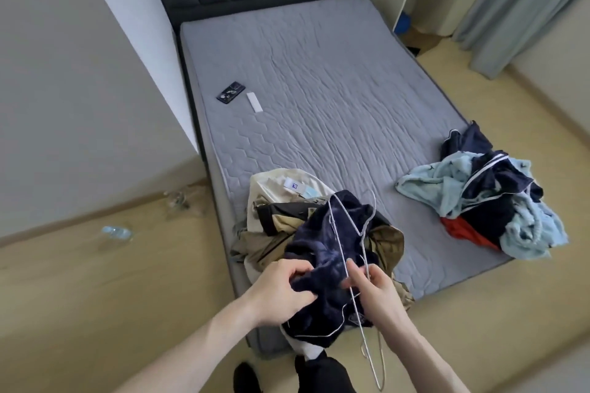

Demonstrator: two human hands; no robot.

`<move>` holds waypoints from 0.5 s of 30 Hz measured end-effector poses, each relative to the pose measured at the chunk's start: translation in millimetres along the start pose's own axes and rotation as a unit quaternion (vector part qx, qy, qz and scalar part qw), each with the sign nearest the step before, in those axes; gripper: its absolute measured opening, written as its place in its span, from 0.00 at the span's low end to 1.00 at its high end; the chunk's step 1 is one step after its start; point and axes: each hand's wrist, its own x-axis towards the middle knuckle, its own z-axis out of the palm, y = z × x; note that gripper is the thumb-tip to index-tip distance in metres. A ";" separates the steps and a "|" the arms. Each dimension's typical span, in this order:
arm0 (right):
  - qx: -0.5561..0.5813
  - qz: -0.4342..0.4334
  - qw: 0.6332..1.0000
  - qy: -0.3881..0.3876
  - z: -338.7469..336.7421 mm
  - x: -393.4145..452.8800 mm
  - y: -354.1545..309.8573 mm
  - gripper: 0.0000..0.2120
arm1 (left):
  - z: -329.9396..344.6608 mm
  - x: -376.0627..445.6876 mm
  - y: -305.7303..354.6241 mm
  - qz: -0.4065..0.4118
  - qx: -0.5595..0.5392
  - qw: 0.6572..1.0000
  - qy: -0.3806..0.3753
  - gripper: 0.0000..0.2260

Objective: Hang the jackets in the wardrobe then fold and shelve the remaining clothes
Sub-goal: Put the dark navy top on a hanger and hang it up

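Mattress (319,73) bears phone (230,92), clothes heap (488,198).

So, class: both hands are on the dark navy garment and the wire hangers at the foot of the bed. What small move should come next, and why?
Probably slip one end of a wire hanger into the navy jacket. The left hand already grips the fabric, the right hand holds the hangers against it, and the jacket is not yet hung on one.
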 end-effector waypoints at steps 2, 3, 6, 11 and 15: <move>0.025 0.018 0.999 -0.022 23.3 -24.8 -11.3 0.26 | -1.5 -47.1 6.2 0.031 -0.014 0.999 -0.001 0.02; 0.035 0.025 0.998 -0.043 34.6 -36.5 -15.8 0.26 | -1.3 -68.0 6.2 0.041 -0.023 0.999 -0.001 0.03; 0.042 0.028 0.991 -0.121 66.0 -67.5 -24.3 0.22 | -1.9 -123.3 -2.1 0.047 -0.041 0.998 -0.020 0.07; 0.025 -0.033 0.990 -0.133 101.0 -100.5 -40.5 0.18 | -28.8 -187.0 -44.3 -0.006 -0.033 0.998 -0.061 0.16; 0.068 -0.070 0.982 -0.162 126.3 -122.8 -64.6 0.15 | -54.4 -211.2 -90.7 -0.055 -0.165 0.982 0.073 0.14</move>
